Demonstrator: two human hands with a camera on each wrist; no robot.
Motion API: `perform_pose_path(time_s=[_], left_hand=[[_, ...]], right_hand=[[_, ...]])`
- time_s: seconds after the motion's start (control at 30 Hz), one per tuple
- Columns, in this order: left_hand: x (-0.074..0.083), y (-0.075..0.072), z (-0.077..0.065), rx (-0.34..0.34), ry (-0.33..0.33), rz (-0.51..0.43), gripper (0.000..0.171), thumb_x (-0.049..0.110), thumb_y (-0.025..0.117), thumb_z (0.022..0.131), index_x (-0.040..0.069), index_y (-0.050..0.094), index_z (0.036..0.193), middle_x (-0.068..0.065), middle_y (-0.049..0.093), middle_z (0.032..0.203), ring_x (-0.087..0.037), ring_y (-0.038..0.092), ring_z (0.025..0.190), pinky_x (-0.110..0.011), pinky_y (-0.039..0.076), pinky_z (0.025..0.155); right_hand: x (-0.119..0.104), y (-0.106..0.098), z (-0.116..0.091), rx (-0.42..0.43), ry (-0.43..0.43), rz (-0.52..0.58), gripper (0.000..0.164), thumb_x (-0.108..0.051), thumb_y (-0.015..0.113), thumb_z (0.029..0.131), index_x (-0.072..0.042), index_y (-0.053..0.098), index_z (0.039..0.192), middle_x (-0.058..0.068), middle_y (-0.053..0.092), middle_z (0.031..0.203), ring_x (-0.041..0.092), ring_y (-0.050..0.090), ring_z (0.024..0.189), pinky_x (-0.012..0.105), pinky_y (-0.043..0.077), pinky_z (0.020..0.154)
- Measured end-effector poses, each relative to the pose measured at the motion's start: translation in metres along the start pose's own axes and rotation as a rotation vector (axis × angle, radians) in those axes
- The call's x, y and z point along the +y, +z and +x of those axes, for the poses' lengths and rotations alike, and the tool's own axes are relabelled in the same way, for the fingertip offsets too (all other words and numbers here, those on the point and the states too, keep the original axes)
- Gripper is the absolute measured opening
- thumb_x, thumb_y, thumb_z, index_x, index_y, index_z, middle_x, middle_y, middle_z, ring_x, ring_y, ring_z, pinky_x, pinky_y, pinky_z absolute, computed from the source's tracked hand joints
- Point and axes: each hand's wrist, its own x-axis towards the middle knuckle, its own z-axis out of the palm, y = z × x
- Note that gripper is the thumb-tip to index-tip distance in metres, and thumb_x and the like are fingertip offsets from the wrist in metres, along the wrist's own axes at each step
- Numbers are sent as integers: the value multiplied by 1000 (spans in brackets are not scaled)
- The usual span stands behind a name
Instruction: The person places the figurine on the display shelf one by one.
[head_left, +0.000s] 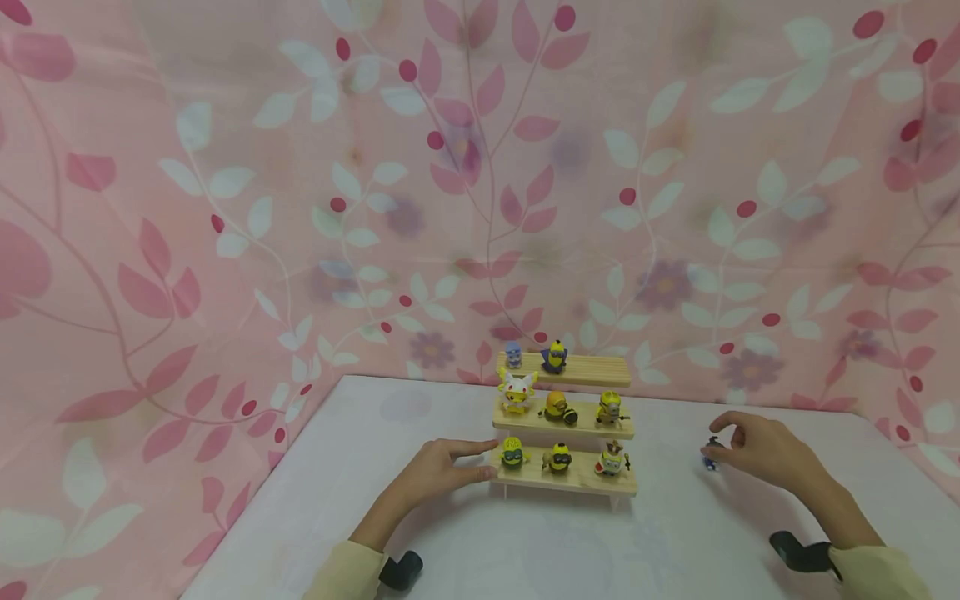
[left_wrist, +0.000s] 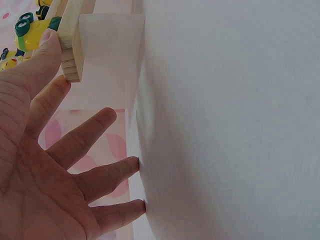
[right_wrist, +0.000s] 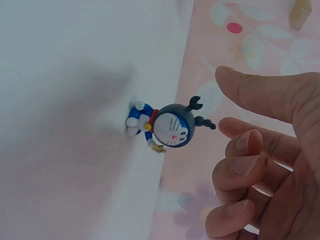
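Observation:
A tiered wooden display stand point(head_left: 570, 482) carries small figurines. My left hand point(head_left: 438, 477) is at the left end of its lowest board point(left_wrist: 72, 45), pinching it between thumb and index finger. In the left wrist view the other fingers are spread straight, two tips reaching the white tabletop. A blue-and-white Doraemon figurine point(right_wrist: 167, 127) with a dark grey cap and a small wrench on top stands upright on the table to the right of the stand. My right hand point(right_wrist: 265, 160) is just above it, thumb and loosely bent fingers apart, a small gap from the figurine's top.
Minion figurines point(head_left: 558, 458) stand on the lower and middle boards, with a white-hooded yellow figurine point(head_left: 517, 393) at the middle left. The top board point(head_left: 600, 369) bears a small bluish figurine point(head_left: 513, 356) and a caped minion point(head_left: 555, 357). A pink floral cloth point(head_left: 480, 208) hangs behind.

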Motion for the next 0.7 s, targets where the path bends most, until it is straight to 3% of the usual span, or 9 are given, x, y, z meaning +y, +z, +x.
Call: perform_pose_path(time_s=[0.4, 0.7], left_hand=[[-1, 0, 0, -2, -11, 11, 53, 58, 70, 84, 32, 67, 130, -3, 65, 127, -29, 56, 124, -48, 50, 90], [-1, 0, 0, -5, -8, -10, 53, 57, 71, 84, 31, 67, 130, -2, 65, 128, -29, 54, 125, -50, 49, 92]], right_hand=[[16, 3, 1, -65, 46, 4, 51, -42, 80, 80, -5, 66, 112, 1, 56, 78, 18, 49, 63, 34, 39, 52], [26, 7, 4, -76, 44, 0, 44, -37, 81, 79, -6, 68, 108, 1, 55, 74, 18, 48, 62, 34, 39, 52]])
